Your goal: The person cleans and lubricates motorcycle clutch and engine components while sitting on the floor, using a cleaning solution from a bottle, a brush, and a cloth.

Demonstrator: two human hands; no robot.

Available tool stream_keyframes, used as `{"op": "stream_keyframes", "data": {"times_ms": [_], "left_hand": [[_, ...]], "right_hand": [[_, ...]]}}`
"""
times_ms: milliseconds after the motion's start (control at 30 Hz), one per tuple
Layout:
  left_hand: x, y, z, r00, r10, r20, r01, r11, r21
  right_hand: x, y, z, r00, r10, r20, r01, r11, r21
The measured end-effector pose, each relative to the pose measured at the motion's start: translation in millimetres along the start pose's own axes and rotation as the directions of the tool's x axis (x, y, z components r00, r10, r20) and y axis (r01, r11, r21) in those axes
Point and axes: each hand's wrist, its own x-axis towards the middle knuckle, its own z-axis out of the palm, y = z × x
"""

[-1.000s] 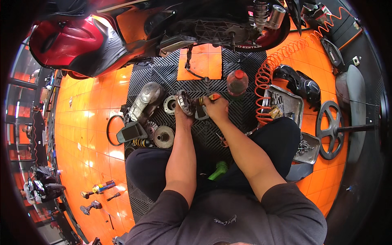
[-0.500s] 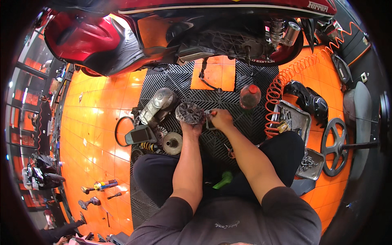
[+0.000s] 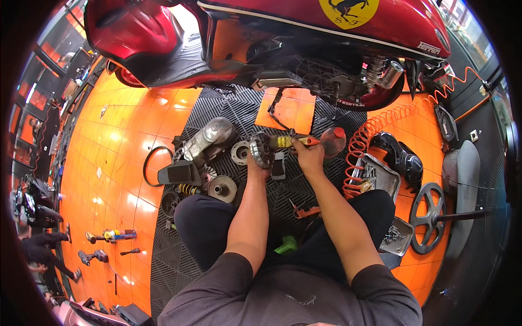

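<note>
While the left hand point(image 3: 258, 166) grips a round metal part point(image 3: 262, 148), now tipped on edge, the right hand point(image 3: 310, 156) clasps a yellow-and-orange tool point(image 3: 284, 142) at its right.

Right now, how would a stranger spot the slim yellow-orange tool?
Find the big red scooter, then the black patterned mat below. Over the mat, the right hand holds the tool, right of the left hand's round grey metal part. Its yellow section distinguishes it from that plain metal.

Shirt point(image 3: 261, 296) looked charcoal-black from where I stood | sleeves point(image 3: 380, 285) were short and equally dark | small pale script point(image 3: 302, 300) marked the shirt front | trousers point(image 3: 204, 225) were near-black | both hands point(image 3: 309, 157) were bare
</note>
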Motion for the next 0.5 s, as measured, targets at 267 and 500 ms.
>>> {"op": "stream_keyframes", "data": {"times_ms": [267, 500], "left_hand": [[16, 6, -20, 0.964, 0.084, 0.251, -0.054, 0.991, -0.122], [15, -1, 14, 0.971, -0.190, -0.147, 0.144, 0.949, -0.280]], "right_hand": [[-19, -3, 13, 1.000, -0.021, 0.023, 0.025, 0.979, -0.204], [-27, 6, -7, 0.996, 0.076, -0.057, -0.067, 0.988, 0.141]]}}
